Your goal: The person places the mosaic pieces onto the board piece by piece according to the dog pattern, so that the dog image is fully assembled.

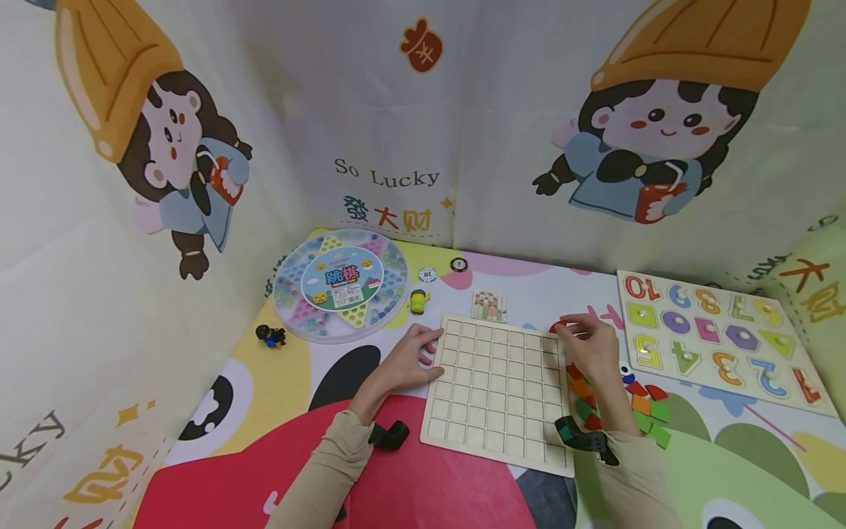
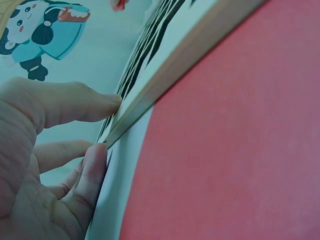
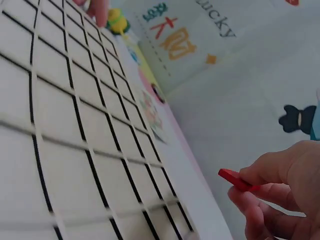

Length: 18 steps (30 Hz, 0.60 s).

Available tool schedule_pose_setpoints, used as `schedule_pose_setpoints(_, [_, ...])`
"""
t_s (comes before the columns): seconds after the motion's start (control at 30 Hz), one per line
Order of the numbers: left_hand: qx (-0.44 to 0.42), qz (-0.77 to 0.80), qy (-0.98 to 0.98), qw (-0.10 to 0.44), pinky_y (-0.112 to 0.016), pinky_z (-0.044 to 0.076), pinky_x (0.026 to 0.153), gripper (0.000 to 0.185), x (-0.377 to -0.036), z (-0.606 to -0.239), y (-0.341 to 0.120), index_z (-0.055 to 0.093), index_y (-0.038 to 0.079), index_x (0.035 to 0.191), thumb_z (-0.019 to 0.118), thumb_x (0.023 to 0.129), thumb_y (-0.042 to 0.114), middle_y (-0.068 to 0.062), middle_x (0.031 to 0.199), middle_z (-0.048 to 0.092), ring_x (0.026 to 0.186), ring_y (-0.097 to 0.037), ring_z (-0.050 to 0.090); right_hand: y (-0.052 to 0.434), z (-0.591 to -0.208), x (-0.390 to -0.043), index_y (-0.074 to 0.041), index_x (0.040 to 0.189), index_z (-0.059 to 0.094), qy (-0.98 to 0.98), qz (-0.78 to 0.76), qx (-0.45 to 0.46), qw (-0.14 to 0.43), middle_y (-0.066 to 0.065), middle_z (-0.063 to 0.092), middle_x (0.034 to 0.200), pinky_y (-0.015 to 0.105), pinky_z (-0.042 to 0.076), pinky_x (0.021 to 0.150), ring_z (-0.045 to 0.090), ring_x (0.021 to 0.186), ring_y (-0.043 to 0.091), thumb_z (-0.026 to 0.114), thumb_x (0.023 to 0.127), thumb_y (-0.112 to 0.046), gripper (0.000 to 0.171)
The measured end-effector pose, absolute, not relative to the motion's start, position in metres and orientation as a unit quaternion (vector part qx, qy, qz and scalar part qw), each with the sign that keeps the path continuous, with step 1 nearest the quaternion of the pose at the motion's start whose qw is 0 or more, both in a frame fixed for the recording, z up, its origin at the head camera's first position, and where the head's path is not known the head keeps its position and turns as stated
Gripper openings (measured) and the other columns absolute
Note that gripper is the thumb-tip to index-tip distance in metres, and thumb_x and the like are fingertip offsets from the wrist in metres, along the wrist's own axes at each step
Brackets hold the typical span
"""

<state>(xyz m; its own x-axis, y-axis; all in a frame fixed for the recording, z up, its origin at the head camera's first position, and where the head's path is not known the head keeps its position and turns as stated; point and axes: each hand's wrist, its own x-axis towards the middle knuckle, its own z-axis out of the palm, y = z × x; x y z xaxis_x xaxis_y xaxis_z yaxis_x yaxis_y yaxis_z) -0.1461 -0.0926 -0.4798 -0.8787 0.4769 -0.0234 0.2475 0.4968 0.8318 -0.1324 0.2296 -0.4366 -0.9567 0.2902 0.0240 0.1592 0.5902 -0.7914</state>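
Observation:
A pale wooden grid board (image 1: 496,389) of square compartments lies flat before me, its visible compartments bare. My left hand (image 1: 403,360) rests at the board's left edge, thumb and fingertips spread against it; the left wrist view has the thumb tip right on the rim. Between thumb and fingertips, my right hand (image 1: 591,345) pinches a thin red tile (image 3: 235,180) near the far right corner. Its full outline is hidden by the fingers. Beneath and beside the right forearm lie several loose tiles (image 1: 641,404) in red, orange and green.
A small patterned card (image 1: 489,305) lies behind the board. A round Chinese checkers box (image 1: 340,286), a yellow figure (image 1: 418,301), a dark figure (image 1: 270,336) and two round chips (image 1: 459,264) occupy the back left. At right lies a number puzzle board (image 1: 727,338). Printed curtains enclose the table.

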Motion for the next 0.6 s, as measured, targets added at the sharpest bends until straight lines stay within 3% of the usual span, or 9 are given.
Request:
schedule_pose_setpoints(0.3, [0.21, 0.454, 0.857, 0.124, -0.024, 0.053, 0.079, 0.069, -0.146, -0.48, -0.092, 0.045, 0.0, 0.146, 0.075, 0.084, 0.01, -0.01, 0.117, 0.047, 0.086, -0.014, 0.06, 0.192, -0.442, -0.145, 0.004, 0.105, 0.071, -0.872, 0.482, -0.079, 0.027, 0.017, 0.07, 0.087, 0.025, 0.045, 0.057, 0.062, 0.076, 0.024, 0.068, 0.092, -0.013, 0.022])
schedule_pose_setpoints(0.6, [0.211, 0.457, 0.855, 0.123, -0.024, 0.053, 0.078, 0.069, -0.146, -0.48, -0.092, 0.045, -0.001, 0.145, 0.075, 0.084, 0.009, -0.01, 0.116, 0.047, 0.085, -0.013, 0.059, 0.159, -0.448, -0.156, 0.003, 0.098, 0.074, -0.872, 0.488, -0.036, 0.003, 0.015, 0.068, 0.086, 0.028, 0.045, 0.059, 0.06, 0.077, 0.026, 0.07, 0.09, -0.009, 0.015])
